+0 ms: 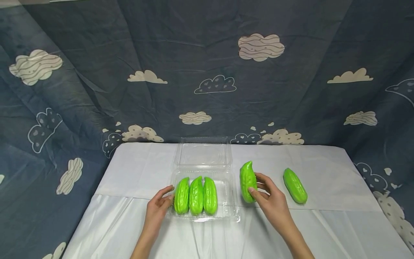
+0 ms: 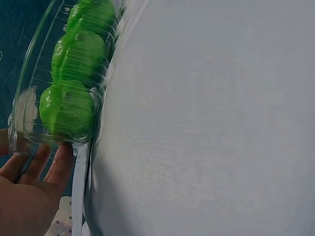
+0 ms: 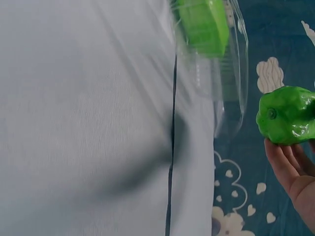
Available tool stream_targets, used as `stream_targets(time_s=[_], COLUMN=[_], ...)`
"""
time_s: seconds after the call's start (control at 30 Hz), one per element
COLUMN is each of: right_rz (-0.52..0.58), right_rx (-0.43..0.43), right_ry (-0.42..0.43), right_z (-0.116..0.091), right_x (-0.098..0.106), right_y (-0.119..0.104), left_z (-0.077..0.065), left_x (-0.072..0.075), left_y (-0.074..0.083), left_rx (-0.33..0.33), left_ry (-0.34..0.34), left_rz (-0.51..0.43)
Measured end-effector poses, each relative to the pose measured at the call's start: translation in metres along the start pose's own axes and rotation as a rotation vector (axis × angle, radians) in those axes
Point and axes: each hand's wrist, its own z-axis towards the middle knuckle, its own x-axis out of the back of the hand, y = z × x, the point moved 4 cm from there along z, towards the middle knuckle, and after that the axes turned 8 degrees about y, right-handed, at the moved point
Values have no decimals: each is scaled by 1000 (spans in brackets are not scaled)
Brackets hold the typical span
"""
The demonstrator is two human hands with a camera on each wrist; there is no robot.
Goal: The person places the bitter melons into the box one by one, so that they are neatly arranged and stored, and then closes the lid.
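Between thumb and fingers my right hand (image 1: 272, 200) grips a glossy green bitter melon (image 1: 247, 181), its tip up, in the air just right of a clear plastic clamshell container (image 1: 228, 192). In the right wrist view the end of this bitter melon (image 3: 283, 115) faces the camera. Three similar bitter melons (image 1: 196, 196) stand side by side in the left part of the container's base. At the container's left edge rests my left hand (image 1: 157, 208). Its fingertips (image 2: 62, 152) touch the plastic side in the left wrist view, fairly straight and spread.
Another green bitter melon (image 1: 295, 186) lies on the white cloth table (image 1: 336, 180) right of my right hand. The container's lid (image 1: 204, 153) lies folded back toward the dark cloud-patterned curtain (image 1: 220, 54) behind the table.
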Motion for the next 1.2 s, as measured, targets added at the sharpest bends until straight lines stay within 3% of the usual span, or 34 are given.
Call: stream_targets(time_s=[0.2, 0.4, 0.63, 0.93, 1.2], right_rz=[78, 52, 70, -37, -218], right_rx=[-7, 34, -43, -95, -40], right_ry=[-20, -13, -17, -23, 52], right_z=[-3, -4, -5, -9, -12], right_x=[-12, -25, -39, -57, -72], right_y=[-12, -10, -9, -8, -9], left_z=[-1, -2, -2, -2, -1], left_x=[0, 0, 0, -1, -1], left_y=[1, 1, 2, 3, 3], left_rx=[10, 20, 10, 12, 10], left_ry=[2, 1, 1, -4, 4], left_rz=[10, 5, 11, 0, 4])
